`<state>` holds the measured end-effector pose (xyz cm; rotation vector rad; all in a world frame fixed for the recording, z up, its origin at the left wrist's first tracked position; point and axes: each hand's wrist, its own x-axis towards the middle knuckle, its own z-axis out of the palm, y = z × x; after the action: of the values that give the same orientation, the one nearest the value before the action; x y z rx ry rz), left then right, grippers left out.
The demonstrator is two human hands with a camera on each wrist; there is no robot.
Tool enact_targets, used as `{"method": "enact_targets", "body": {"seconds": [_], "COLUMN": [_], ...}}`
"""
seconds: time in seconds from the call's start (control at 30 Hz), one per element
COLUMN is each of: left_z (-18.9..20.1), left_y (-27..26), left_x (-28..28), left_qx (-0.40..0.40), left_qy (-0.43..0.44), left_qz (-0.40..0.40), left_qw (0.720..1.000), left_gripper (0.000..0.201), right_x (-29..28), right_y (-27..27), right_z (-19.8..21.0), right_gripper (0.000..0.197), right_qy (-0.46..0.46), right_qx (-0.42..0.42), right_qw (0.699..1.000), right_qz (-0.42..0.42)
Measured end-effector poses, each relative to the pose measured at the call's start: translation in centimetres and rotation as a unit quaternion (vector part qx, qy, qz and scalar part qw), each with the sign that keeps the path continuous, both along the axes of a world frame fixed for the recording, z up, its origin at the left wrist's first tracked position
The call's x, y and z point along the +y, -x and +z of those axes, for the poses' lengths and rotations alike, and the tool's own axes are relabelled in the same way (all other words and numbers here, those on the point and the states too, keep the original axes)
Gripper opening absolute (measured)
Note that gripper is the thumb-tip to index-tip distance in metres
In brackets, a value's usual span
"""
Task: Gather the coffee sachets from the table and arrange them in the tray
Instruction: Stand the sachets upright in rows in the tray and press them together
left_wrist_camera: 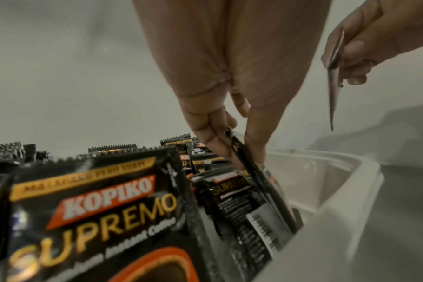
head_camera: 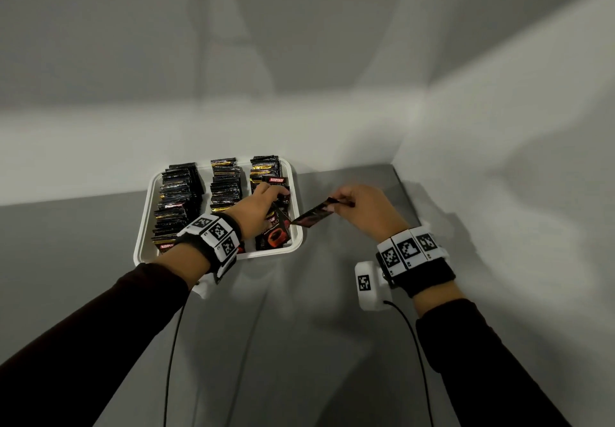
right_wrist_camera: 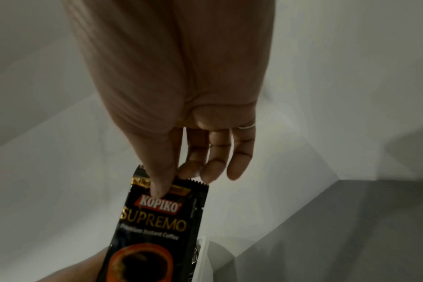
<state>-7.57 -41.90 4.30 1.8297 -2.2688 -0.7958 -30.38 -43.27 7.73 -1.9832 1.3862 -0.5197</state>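
Dark sleeves and marker-banded wrists filled the lower frame of the head view, both reaching up toward centre. Left hand [head_camera: 258, 205] sat over the right-hand column of the white tray [head_camera: 141, 243], left of centre; in the left wrist view its thumb and fingertips [left_wrist_camera: 210, 131] were pinched on the top edge of a standing sachet [left_wrist_camera: 256, 183] set on edge close to the tray's right wall. Right hand [head_camera: 362, 208], right of centre, held a single loose sachet [head_camera: 314, 215] clear of the grey table [head_camera: 332, 343]; thumb [right_wrist_camera: 161, 183] pressed on its front just below the serrated top, other fingers behind, curled loosely. Long axis of that sachet ran from the fingers down and left in the frame, its free lower end just beside the tray's right rim, close to the left hand. Packed rows of sachets [head_camera: 181, 200] stood in the tray's left and middle columns; the right column looked only part filled, with some packets lying face up. No other sachets showed on the table. Judgement: the held sachet is probably the last or nearly so; the gap the left hand keeps at the right wall lies straight along the sachet's axis, so the right hand is the nearer one to slot it in, bottom edge first
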Motion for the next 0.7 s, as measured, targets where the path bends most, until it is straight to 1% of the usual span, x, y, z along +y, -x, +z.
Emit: {"method": "enact_targets", "body": {"seconds": [0.07,0.13,0.2,0.3,0.37,0.43,0.5,0.57,0.6,0.67,0.7], "left_z": [0.0,0.0,0.1,0.0,-0.2,-0.4,-0.5,-0.7,-0.9,-1.6,-1.8], "left_y": [0.1,0.0,0.0,-0.1,-0.3,-0.9,-1.5,-1.7,-1.5,-1.0,-0.7], "left_x": [-0.3,-0.7,-1.1,-1.1,-0.9,-0.6,-0.1,1.1,1.9,3.8,4.6], "left_qx": [0.008,0.011,0.012,0.044,0.083,0.137,0.178,0.220,0.254,0.312,0.322], "left_qy": [0.009,0.018,0.010,0.003,0.015,0.038,0.078,0.096,0.085,0.039,0.020], "left_qz": [0.002,-0.003,-0.012,-0.005,0.020,0.070,0.146,0.213,0.237,0.266,0.272], "left_qw": [1.000,1.000,1.000,0.999,0.996,0.987,0.970,0.947,0.934,0.911,0.907], "left_gripper": [0.079,0.082,0.077,0.073,0.069,0.057,0.048,0.048,0.051,0.058,0.061], "right_x": [-0.4,-0.8,-1.4,-2.1,-2.4,-2.6,-2.8,-2.9,-2.9,-2.4,-2.1], "right_y": [-1.1,-2.2,-3.4,-5.4,-6.7,-7.8,-8.7,-9.2,-9.3,-9.4,-9.4], "right_z": [0.4,0.7,0.8,0.3,-0.4,-1.5,-2.6,-3.7,-4.2,-4.8,-4.9], "right_gripper": [0.018,0.021,0.021,0.018,0.018,0.019,0.021,0.024,0.027,0.032,0.034], "right_qy": [0.014,0.020,0.016,0.007,0.003,-0.011,-0.013,0.001,0.011,0.006,-0.011], "right_qx": [0.044,0.086,0.110,0.132,0.143,0.145,0.154,0.160,0.147,0.071,0.022], "right_qw": [0.998,0.991,0.985,0.977,0.973,0.970,0.969,0.971,0.977,0.995,0.999], "right_qz": [0.052,0.095,0.129,0.167,0.184,0.192,0.191,0.177,0.157,0.075,0.029]}}
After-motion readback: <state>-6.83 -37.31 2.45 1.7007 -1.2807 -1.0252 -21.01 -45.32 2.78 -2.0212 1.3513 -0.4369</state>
